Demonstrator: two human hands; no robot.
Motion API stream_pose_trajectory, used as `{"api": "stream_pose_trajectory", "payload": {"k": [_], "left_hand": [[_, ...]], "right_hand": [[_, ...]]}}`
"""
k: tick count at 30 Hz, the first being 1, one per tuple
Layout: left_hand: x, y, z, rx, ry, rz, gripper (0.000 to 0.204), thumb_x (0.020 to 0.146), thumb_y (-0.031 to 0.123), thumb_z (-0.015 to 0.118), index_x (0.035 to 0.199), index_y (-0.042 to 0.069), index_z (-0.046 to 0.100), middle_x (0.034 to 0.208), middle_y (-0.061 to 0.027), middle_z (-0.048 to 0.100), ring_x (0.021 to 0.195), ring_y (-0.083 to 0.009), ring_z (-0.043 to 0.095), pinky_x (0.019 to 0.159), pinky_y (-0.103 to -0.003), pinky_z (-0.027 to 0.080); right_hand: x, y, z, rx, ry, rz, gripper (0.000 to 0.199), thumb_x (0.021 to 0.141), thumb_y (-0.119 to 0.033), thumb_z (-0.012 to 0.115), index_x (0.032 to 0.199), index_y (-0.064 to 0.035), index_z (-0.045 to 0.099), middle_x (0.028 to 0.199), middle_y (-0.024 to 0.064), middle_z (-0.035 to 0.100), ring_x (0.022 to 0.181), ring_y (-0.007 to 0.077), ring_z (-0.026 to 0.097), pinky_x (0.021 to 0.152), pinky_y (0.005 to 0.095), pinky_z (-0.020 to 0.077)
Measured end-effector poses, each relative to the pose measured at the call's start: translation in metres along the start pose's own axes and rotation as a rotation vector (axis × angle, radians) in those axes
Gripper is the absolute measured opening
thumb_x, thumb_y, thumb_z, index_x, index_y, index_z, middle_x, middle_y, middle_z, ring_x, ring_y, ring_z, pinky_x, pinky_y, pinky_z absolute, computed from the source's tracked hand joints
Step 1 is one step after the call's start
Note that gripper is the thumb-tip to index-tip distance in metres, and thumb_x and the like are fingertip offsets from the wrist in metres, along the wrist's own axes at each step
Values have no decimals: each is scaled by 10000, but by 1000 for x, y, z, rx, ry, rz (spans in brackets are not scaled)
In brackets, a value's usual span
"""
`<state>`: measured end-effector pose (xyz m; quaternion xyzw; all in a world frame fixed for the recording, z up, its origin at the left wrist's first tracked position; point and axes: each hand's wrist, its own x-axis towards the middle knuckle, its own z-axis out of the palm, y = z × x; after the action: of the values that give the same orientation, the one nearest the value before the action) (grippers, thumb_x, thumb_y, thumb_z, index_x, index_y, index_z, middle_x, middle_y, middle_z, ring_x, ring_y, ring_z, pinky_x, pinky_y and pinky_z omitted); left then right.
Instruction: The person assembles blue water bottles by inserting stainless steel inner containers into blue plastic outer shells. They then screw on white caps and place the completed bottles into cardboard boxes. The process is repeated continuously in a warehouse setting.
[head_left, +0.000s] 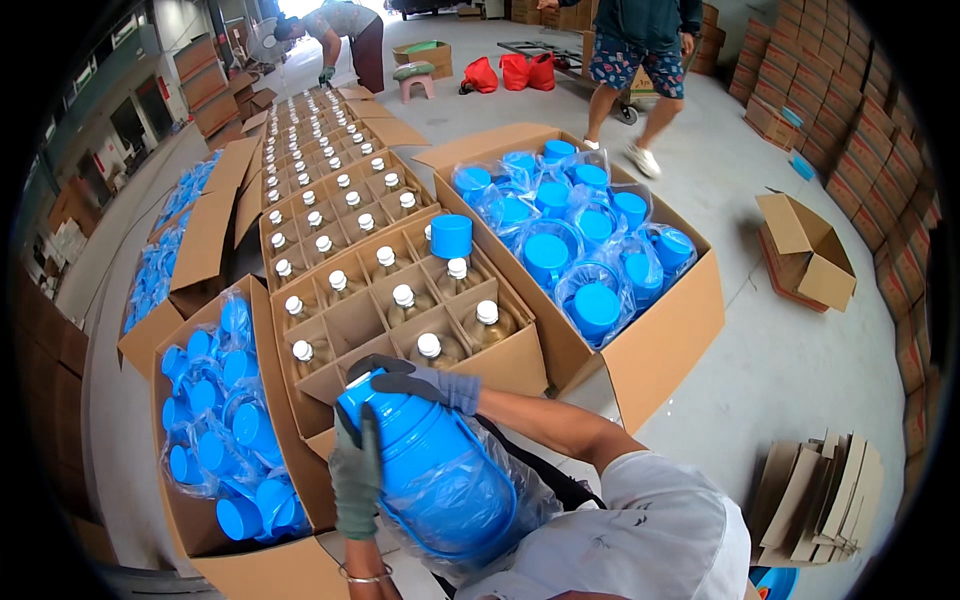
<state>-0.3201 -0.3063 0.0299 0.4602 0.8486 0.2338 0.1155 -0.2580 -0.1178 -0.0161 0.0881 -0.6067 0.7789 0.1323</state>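
Note:
Against my body I hold a large blue plastic jug [430, 470] with a loop handle, tilted and partly wrapped in clear plastic. My left hand [358, 470], gloved, presses its left side. My right hand [415, 382], also gloved, is wrapped over its top end, where a white cap [358, 379] shows at the mouth. What lies inside the jug is hidden. Just beyond stands a divided carton [410, 232] of clear bottles with white caps; some of its compartments hold no bottle. A blue cup-shaped lid [452, 237] rests on that carton.
Cartons of bagged blue jugs stand at the right [690, 320] and left [180, 520]. More bottle cartons [310, 130] run toward a bending person [345, 40]. Another person [640, 60] stands beyond. Flattened cardboard [820, 500] and an open box [810, 250] are at right.

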Motion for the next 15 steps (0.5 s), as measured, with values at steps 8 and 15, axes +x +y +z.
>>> {"api": "stream_pose_trajectory", "payload": {"k": [8, 15], "left_hand": [[-10, -55, 15, -60, 131, 276, 588, 925, 317, 492, 1370, -30, 329, 1337, -274, 407, 1031, -394, 571, 884, -428, 447], [-4, -67, 40, -634, 29, 36, 510, 900, 209, 483, 1340, -26, 374, 1272, -259, 458, 990, -385, 576, 834, -434, 456]], "right_hand": [[5, -9, 4, -301, 126, 153, 607, 850, -430, 602, 1285, -31, 459, 1227, 154, 530, 1124, 241, 519, 960, 336, 413], [-18, -110, 43, -643, 111, -49, 735, 747, -482, 700, 1309, -80, 448, 1043, 186, 568, 1005, 297, 566, 904, 387, 443]]}}
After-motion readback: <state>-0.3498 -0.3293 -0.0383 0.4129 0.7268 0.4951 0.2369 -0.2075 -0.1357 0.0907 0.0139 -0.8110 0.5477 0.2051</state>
